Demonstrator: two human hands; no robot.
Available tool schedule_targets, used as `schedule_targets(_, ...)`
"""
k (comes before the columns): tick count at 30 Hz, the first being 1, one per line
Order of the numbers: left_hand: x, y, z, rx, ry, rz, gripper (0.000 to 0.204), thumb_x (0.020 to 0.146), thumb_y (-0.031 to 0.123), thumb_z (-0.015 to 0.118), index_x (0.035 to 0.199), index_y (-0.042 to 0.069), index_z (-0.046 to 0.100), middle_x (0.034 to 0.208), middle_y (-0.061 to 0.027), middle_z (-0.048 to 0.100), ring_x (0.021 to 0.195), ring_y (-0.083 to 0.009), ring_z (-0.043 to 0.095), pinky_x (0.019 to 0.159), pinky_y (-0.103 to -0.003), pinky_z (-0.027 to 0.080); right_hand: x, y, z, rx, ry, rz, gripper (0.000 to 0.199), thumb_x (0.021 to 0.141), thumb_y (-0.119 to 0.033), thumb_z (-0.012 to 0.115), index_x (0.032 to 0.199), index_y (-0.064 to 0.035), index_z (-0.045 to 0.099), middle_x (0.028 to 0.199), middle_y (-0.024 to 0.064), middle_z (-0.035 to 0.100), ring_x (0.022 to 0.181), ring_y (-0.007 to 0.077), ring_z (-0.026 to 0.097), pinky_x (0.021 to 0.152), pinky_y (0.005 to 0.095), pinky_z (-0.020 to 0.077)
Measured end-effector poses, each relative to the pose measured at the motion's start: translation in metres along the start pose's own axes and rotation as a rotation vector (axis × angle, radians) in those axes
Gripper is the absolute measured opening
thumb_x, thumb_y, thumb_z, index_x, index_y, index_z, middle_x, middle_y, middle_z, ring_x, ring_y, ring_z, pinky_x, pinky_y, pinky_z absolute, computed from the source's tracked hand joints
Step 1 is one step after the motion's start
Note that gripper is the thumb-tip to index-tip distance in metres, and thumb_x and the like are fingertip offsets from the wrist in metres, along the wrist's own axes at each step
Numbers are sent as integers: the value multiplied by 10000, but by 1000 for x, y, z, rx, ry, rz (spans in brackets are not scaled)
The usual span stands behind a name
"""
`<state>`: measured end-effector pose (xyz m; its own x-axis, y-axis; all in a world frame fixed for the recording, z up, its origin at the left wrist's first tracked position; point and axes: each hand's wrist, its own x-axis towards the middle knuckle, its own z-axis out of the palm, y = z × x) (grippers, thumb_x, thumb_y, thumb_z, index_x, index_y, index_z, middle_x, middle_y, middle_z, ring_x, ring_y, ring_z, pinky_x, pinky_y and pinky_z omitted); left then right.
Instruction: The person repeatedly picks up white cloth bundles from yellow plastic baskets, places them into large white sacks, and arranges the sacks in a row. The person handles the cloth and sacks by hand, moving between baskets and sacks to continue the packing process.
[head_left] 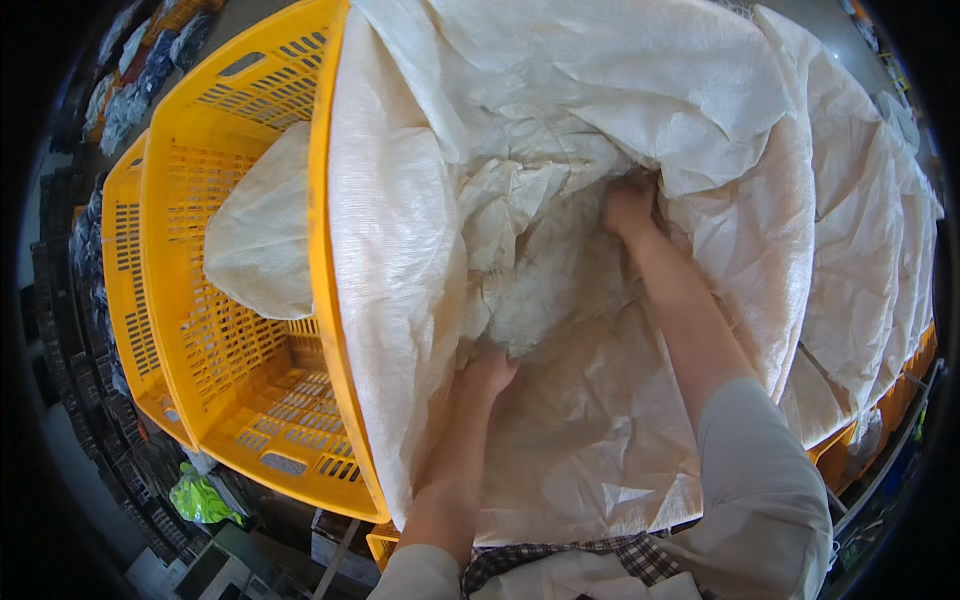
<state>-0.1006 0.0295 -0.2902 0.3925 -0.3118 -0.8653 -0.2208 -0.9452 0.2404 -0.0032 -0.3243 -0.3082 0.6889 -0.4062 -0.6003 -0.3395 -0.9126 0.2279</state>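
A large, pale woven sack [590, 450] spreads wide in front of me, its sheet draped over the sides and crumpled in the hollow. Both my arms reach down into it. At the lower left of the hollow, my left hand [488, 370] grips the cloth, with some of its fingers hidden by folds. Farther in and to the right, my right hand [632, 205] is closed on the cloth beside a dark fold; its fingertips are partly out of sight. What lies beneath the sack is covered.
Close on the left is a yellow slotted plastic crate [230, 350], with a pale bulging piece of sacking [265, 230] inside. More pale sheeting [860, 240] hangs over orange crates [915, 370] at the right. A bright green bag [203, 495] lies at the lower left.
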Motion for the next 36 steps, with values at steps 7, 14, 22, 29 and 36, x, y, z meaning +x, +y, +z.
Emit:
schedule_targets(7, 40, 35, -99, -1491, 431, 166, 455, 889, 319, 549, 1228, 22, 485, 1174, -130, 557, 1045, -203, 529, 873, -298, 424, -156, -55, 66, 445, -293, -100, 440, 855, -225, 497, 1260, -58, 460, 1219, 162, 534, 1109, 235, 548, 851, 394, 479)
schedule_targets(14, -23, 105, -115, -1544, 473, 109, 727, 822, 206, 597, 1400, 1, 208, 1406, -187, 326, 1305, -307, 297, 1067, -386, 254, -224, -51, 181, 351, -187, -220, 386, 850, -214, 529, 1200, -53, 518, 1131, 153, 577, 1037, 250, 561, 847, 365, 466)
schedule_targets(22, -224, -9, -207, -401, 992, 1116, 213, 730, 11, 627, 940, 48, 616, 927, -101, 630, 901, -282, 605, 780, -382, 484, -245, -60, 3, 1109, -76, -245, 262, 866, -121, 555, 1103, -8, 561, 941, 87, 634, 824, 175, 602, 754, 285, 477)
schedule_targets(29, -113, -238, -264, 458, 955, 135, 410, 806, 221, 623, 1196, 110, 566, 1383, -171, 366, 1331, -309, 276, 1097, -490, 181, -359, -140, -117, 1675, 413, -319, 147, 911, 6, 464, 1003, 5, 578, 899, 59, 617, 839, 111, 573, 765, 236, 452)
schedule_targets(36, -179, -284, -299, -714, 717, 492, 261, 880, 187, 506, 1060, 22, 598, 1019, -136, 634, 933, -249, 565, 889, -366, 390, -459, -304, -202, 1893, 39, -153, 440, 944, -272, 481, 1302, -32, 391, 1222, 155, 526, 1135, 202, 505, 962, 344, 382)
